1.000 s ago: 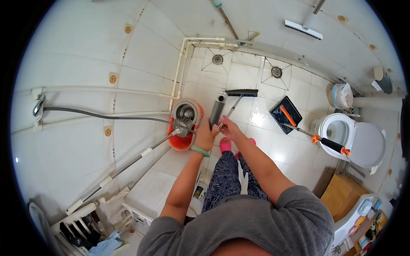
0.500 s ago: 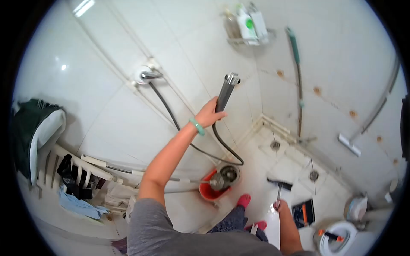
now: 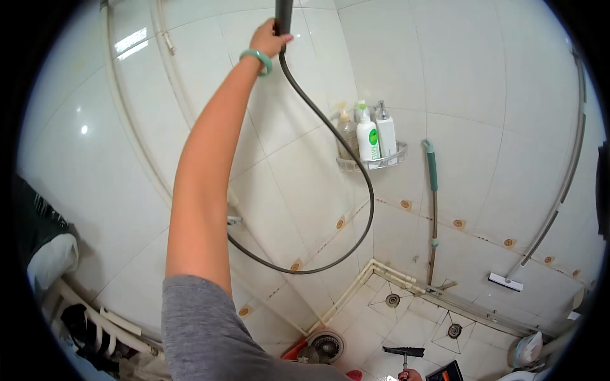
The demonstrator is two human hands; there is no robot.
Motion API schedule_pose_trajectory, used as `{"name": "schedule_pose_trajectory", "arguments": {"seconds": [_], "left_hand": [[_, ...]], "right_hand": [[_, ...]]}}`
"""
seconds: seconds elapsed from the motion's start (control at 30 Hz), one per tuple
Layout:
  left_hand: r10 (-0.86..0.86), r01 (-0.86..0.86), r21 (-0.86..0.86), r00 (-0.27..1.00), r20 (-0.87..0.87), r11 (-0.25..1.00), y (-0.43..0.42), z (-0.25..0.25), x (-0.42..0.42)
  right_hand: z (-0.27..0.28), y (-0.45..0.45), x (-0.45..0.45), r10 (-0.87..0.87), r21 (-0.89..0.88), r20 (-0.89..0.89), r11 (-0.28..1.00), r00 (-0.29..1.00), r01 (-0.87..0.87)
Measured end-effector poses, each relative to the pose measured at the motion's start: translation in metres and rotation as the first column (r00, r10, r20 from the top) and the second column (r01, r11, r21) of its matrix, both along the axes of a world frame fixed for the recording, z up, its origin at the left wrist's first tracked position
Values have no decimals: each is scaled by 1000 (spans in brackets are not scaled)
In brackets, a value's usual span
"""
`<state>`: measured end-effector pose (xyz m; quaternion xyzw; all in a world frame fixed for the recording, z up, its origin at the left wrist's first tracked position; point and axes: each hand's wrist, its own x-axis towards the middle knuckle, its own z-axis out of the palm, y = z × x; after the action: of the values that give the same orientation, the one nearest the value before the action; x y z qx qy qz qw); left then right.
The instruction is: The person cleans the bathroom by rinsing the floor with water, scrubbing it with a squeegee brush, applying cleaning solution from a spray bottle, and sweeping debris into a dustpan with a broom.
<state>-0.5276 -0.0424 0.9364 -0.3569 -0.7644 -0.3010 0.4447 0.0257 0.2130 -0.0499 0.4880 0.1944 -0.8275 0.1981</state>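
Raised high near the top edge, my left hand [image 3: 270,38] is wrapped around the dark grey handle of a shower head [image 3: 284,14]; its upper end is cut off by the frame. From the handle, a dark hose [image 3: 371,203] hangs in a wide loop and runs back to the wall tap [image 3: 234,220], which my arm partly hides. At the bottom edge, my right hand [image 3: 410,376] is closed on the handle of a broom [image 3: 404,351] with a black head, held low over the floor. Beside it lies a black dustpan [image 3: 444,372], partly out of frame.
A corner rack [image 3: 389,159] carries several pump bottles [image 3: 368,136]. A green-handled pole [image 3: 433,184] and a long-handled squeegee [image 3: 506,282] lean on the right wall. A red bucket [image 3: 294,350] stands below; a chair [image 3: 95,320] with cloths is at the left.
My left hand has lifted the shower head upward, and the hose has swung into a larger loop. The view has tilted up, so the floor, bucket and right hand sit lower.
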Motion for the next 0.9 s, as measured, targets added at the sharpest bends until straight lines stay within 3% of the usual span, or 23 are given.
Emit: {"name": "schedule_pose_trajectory", "arguments": {"seconds": [0.03,0.1,0.2,0.3,0.57,0.63,0.73,0.8,0.83,0.87,0.9], "left_hand": [[70,-70,8,996,-46,998,4,15,-2],[50,-49,88,999,-3,995,10,34,-4],[124,-115,145,991,-58,983,10,47,-19],[70,-64,86,995,-72,994,5,55,-34],[-158,137,154,978,135,979,1,65,-50],[-132,107,154,978,164,982,4,57,-40],[47,-40,117,997,-56,992,5,52,-48],[115,-113,30,990,-81,993,0,59,-70],[113,-112,14,992,-64,994,-5,65,-86],[161,-164,-22,982,-94,986,-10,69,-106],[193,-203,-70,974,-120,977,-9,69,-130]], "right_hand": [[-8,-2,4,9,57,-68,998,998,-5],[-19,-11,13,59,160,-234,987,971,-22],[-26,-4,3,-30,102,-36,994,999,33],[-28,-2,-4,-69,75,21,995,997,67],[-39,-6,-10,-148,7,142,989,979,148],[-45,-7,-9,-163,-12,174,986,971,167],[-60,-10,-3,-189,-48,220,978,957,204],[-91,-8,0,-215,-189,275,943,937,272],[-160,4,9,-218,-453,387,801,896,390],[-113,-5,2,-211,-151,249,956,945,253],[-74,-15,-8,-186,-61,195,978,963,201]]}}
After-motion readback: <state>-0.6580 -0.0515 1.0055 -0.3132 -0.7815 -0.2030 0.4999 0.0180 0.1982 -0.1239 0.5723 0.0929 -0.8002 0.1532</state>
